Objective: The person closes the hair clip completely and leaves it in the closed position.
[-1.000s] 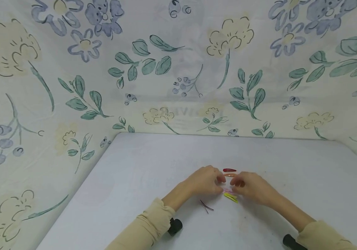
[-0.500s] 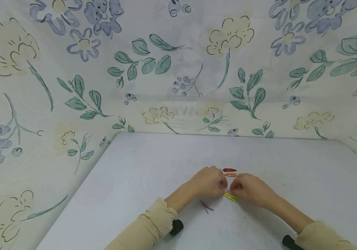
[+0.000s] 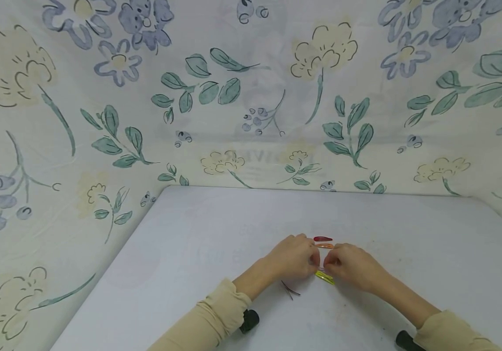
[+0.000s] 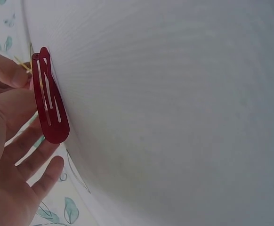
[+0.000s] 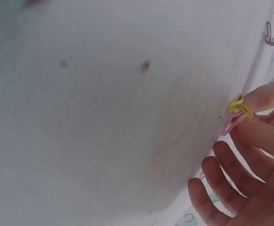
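Four teardrop-shaped snap hair clips (red, orange, pink, yellow), one thin dark forked piece, two black cylinders

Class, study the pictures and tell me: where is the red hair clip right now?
In the head view, the red hair clip lies on the white table, right of the picture's centre, just beyond the orange clip.

White tabletop: red clip beyond left hand and right hand, orange clip between them, yellow clip nearside, dark pins nearside of left hand.
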`<action>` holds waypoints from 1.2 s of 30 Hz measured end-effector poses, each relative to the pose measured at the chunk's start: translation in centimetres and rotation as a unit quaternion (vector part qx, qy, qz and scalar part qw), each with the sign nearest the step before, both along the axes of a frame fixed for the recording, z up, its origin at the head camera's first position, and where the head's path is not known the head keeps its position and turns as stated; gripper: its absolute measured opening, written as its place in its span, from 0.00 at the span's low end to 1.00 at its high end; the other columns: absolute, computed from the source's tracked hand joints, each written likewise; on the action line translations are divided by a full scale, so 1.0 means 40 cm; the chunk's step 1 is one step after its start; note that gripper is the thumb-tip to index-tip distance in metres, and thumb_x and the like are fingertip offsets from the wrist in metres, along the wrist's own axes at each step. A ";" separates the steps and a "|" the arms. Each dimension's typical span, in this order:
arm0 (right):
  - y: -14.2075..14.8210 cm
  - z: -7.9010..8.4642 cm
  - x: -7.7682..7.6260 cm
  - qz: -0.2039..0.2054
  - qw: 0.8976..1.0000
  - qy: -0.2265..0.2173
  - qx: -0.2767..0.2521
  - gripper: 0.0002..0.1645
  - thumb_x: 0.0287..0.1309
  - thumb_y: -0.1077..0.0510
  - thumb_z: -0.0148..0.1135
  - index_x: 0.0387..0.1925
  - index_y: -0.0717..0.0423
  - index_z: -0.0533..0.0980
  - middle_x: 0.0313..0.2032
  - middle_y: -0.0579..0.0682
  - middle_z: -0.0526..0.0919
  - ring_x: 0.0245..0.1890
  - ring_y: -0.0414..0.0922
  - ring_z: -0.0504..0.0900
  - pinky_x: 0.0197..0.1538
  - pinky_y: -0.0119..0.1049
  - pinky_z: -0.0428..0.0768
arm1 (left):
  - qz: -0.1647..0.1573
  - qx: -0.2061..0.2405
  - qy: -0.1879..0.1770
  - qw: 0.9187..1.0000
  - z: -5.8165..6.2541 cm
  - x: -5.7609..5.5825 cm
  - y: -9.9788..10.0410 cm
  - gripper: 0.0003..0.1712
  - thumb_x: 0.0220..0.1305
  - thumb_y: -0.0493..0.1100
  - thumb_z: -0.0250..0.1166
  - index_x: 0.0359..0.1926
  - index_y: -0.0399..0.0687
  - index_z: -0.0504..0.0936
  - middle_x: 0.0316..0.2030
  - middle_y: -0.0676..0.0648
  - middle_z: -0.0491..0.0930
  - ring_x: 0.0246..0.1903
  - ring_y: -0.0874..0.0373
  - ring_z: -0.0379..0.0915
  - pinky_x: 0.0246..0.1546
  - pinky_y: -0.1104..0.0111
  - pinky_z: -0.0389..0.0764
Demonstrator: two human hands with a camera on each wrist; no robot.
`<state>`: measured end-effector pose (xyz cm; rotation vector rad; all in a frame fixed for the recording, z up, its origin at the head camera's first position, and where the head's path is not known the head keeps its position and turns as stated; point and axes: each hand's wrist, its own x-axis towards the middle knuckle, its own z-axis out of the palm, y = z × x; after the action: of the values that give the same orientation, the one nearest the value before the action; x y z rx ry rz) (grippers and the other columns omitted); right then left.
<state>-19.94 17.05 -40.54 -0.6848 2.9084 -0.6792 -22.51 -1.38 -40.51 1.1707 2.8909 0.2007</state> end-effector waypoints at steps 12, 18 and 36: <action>-0.002 0.001 -0.001 0.011 1.000 0.006 -0.002 0.03 0.53 0.60 0.71 0.29 0.55 0.85 0.26 0.39 0.80 0.30 0.37 0.73 0.37 0.36 0.76 | 0.009 0.021 -0.002 1.000 0.008 0.004 -0.006 0.02 0.59 0.47 0.69 0.30 0.60 0.87 0.30 0.62 0.81 0.38 0.64 0.73 0.43 0.67 0.75; -0.002 0.001 0.000 0.016 1.000 0.006 -0.002 0.02 0.53 0.61 0.70 0.31 0.53 0.85 0.27 0.38 0.81 0.31 0.37 0.73 0.39 0.37 0.77 | 0.022 0.040 -0.021 0.999 0.012 0.007 -0.007 0.02 0.61 0.45 0.69 0.31 0.59 0.87 0.28 0.62 0.80 0.36 0.64 0.72 0.43 0.69 0.74; -0.012 0.025 0.003 -0.024 0.998 0.039 -0.049 0.05 0.54 0.63 0.70 0.34 0.53 0.82 0.30 0.41 0.81 0.33 0.38 0.77 0.37 0.34 0.78 | 0.056 0.142 -0.047 0.987 0.029 -0.008 -0.030 0.03 0.62 0.43 0.67 0.36 0.52 0.87 0.26 0.60 0.79 0.33 0.65 0.69 0.35 0.77 0.71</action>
<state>-19.83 16.55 -39.55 -0.6670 2.9895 -0.8227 -22.81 -2.56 -39.33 0.9949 2.9147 0.6715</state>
